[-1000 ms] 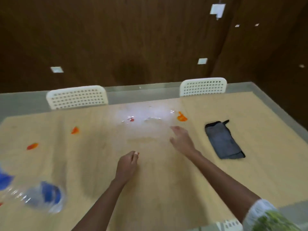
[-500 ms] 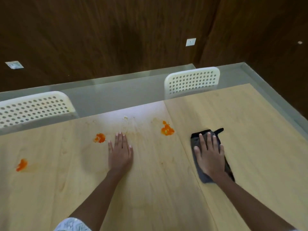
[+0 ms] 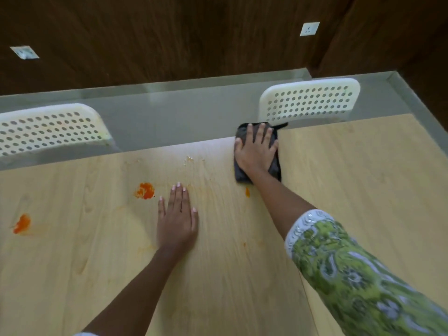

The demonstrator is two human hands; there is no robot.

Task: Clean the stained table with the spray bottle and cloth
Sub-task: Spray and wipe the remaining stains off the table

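Note:
My right hand (image 3: 255, 151) lies flat with spread fingers on the dark grey cloth (image 3: 275, 169), pressing it onto the light wooden table (image 3: 351, 190) near its far edge. My left hand (image 3: 177, 219) rests flat, palm down, on the table in the middle. An orange stain (image 3: 145, 190) lies just left of my left hand's fingertips, and another orange stain (image 3: 21, 223) sits at the far left. A small orange smear (image 3: 247, 191) remains right below the cloth. Small droplets (image 3: 189, 159) dot the far edge. The spray bottle is out of view.
Two white perforated chair backs stand behind the table, the left chair (image 3: 48, 129) and the right chair (image 3: 310, 100) just beyond the cloth. A dark wood wall with sockets (image 3: 309, 28) rises behind. A grey floor strip runs past the table's far edge.
My right hand reached the cloth, laid flat on it and slid it left and away over the orange stain to the far edge. My left hand flattened and stayed on the table.

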